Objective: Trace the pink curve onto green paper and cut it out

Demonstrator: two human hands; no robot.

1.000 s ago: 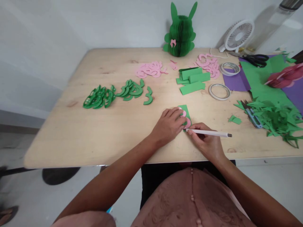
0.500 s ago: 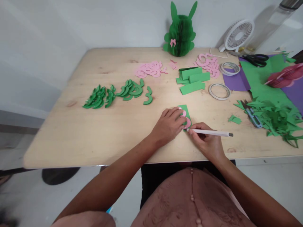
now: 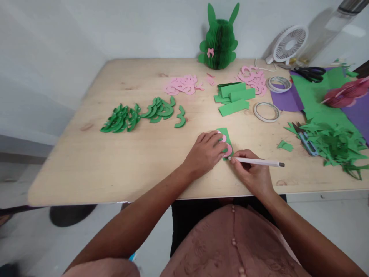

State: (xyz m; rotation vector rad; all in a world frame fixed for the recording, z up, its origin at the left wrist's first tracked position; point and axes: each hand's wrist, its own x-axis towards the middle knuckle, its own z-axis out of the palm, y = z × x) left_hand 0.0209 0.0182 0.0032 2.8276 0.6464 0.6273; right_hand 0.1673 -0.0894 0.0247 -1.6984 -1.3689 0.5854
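My left hand (image 3: 205, 153) lies fingers-down on a pink curved paper cut-out (image 3: 227, 147), pressing it flat onto a small green paper rectangle (image 3: 224, 134) on the wooden table (image 3: 121, 161). My right hand (image 3: 251, 175) pinches a white pencil (image 3: 256, 162), its tip touching the edge of the pink cut-out. The pencil lies nearly level, its dark end pointing right.
Green curved cut-outs (image 3: 135, 115) lie at the left, pink cut-outs (image 3: 183, 84) and folded green strips (image 3: 233, 98) behind. Two tape rolls (image 3: 266, 111), scissors (image 3: 313, 72), a snipper (image 3: 305, 140), green scraps (image 3: 336, 148), coloured sheets, a fan (image 3: 290, 43) and a green paper rabbit (image 3: 219, 40) stand right and back.
The pencil tip has crept slightly up and right along the pink cut-out's edge. My left hand has stayed in place.
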